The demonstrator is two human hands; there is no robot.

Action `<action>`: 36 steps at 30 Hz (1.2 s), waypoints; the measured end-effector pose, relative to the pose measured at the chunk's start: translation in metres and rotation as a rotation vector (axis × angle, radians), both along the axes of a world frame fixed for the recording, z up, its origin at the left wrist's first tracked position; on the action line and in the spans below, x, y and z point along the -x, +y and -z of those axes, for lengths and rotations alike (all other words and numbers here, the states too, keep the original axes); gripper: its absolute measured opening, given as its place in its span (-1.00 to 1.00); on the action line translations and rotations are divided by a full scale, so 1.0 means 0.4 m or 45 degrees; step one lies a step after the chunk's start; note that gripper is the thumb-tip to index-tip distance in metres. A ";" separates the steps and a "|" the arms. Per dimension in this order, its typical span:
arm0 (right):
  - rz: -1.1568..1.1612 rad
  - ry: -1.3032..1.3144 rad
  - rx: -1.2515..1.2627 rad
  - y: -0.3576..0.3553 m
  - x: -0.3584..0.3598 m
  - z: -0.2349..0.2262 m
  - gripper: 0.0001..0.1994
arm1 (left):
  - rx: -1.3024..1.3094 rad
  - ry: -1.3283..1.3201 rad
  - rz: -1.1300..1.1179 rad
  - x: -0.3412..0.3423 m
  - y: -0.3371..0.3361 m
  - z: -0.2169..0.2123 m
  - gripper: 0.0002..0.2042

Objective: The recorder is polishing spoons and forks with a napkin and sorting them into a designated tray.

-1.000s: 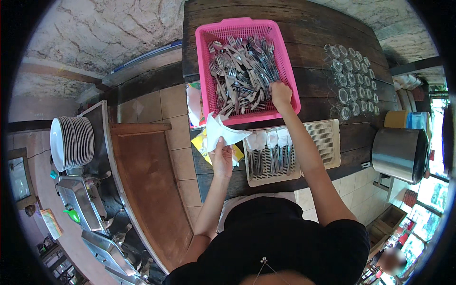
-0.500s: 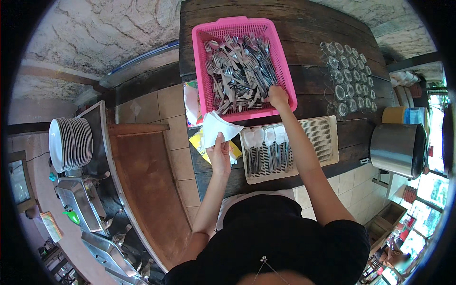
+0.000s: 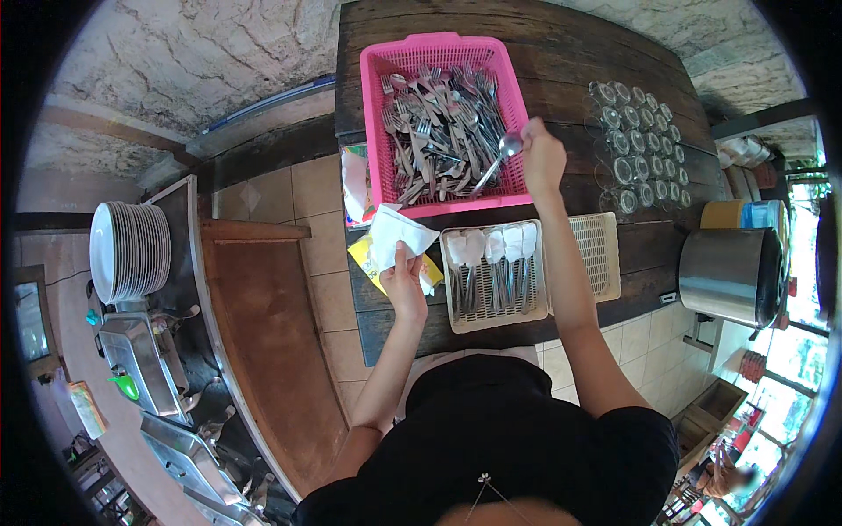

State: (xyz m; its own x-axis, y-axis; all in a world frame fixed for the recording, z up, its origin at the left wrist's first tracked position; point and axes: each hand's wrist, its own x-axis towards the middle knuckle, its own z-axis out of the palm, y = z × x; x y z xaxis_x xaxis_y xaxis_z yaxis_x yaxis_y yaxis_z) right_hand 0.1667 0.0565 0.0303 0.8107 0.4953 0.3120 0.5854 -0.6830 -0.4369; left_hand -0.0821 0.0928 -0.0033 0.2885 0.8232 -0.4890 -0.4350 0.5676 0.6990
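Observation:
My left hand (image 3: 405, 285) pinches a white paper napkin (image 3: 395, 237) beside the near left corner of the pink basket (image 3: 528, 171). At the basket's right side my right hand (image 3: 542, 156) is closed on a spoon (image 3: 510, 145) by its bowl end, with the handle slanting down to the left over the basket. A heap of loose metal cutlery (image 3: 438, 131), forks and spoons among it, fills the basket. Nearer me, a cream slotted tray (image 3: 500, 324) holds several cutlery bundles (image 3: 495, 263) with white paper around their upper ends. My right forearm crosses above this tray.
Upturned clear glass mugs (image 3: 640, 145) stand in rows at the right of the dark wooden table (image 3: 570, 44). A yellow packet (image 3: 367, 263) lies under the napkin. Stacked white plates (image 3: 132, 252) and metal trays (image 3: 140, 359) occupy the left counter. A steel container (image 3: 724, 276) is at the right.
My right hand has come up and to the right from the basket's near right corner, bringing a spoon out of the heap. The left hand still holds the napkin in nearly the same place.

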 end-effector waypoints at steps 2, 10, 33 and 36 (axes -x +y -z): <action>-0.028 -0.117 -0.174 -0.002 0.014 -0.074 -0.98 | -0.013 -0.001 -0.002 -0.014 0.003 -0.015 -0.76; -0.403 0.483 -0.674 -0.018 0.164 -0.196 -0.87 | -0.061 -0.194 0.066 -0.040 0.030 -0.032 -0.71; -0.275 0.045 -0.323 0.284 0.023 0.304 -0.71 | 0.023 -0.194 0.264 0.002 0.063 -0.004 -0.90; -0.281 0.253 -0.126 0.311 0.016 0.301 -0.76 | 0.040 -0.178 0.216 0.009 0.059 -0.006 -0.90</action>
